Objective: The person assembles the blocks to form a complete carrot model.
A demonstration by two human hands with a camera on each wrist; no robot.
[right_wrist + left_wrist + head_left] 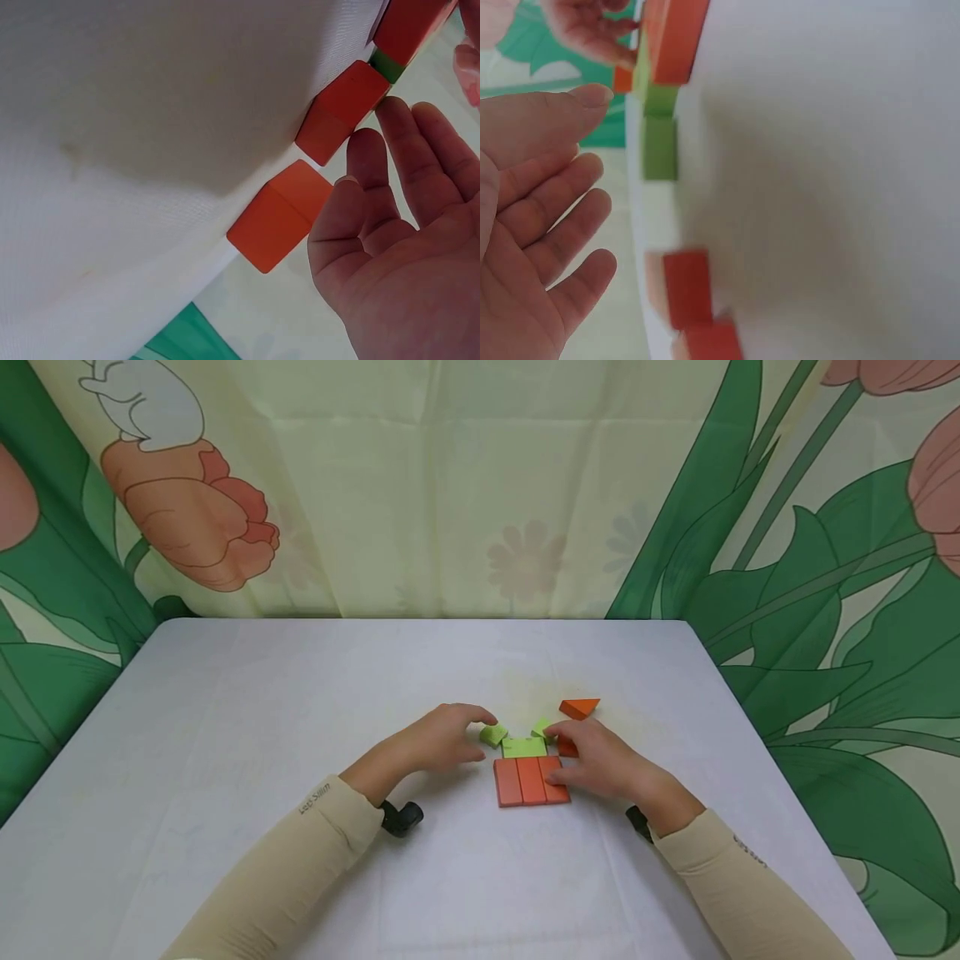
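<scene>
On the white table, several flat orange-red blocks (520, 782) lie side by side, with a green block (523, 747) along their far edge. A smaller green piece (493, 735) sits at the left; another (540, 727) sits at the right. My left hand (447, 739) hovers beside the left green piece, fingers extended, holding nothing visible. The right hand (603, 760) has its fingers by the right green piece and an orange-red block (567, 747), its thumb over the flat blocks' right edge. Whether those fingertips touch is unclear. An orange triangular block (579, 708) lies beyond this hand.
In the left wrist view, two red blocks (688, 289) stand on the table past the green piece. A printed curtain (450, 493) hangs behind the table's far edge (420, 620). Black wrist cameras (402, 819) are strapped under the wrists.
</scene>
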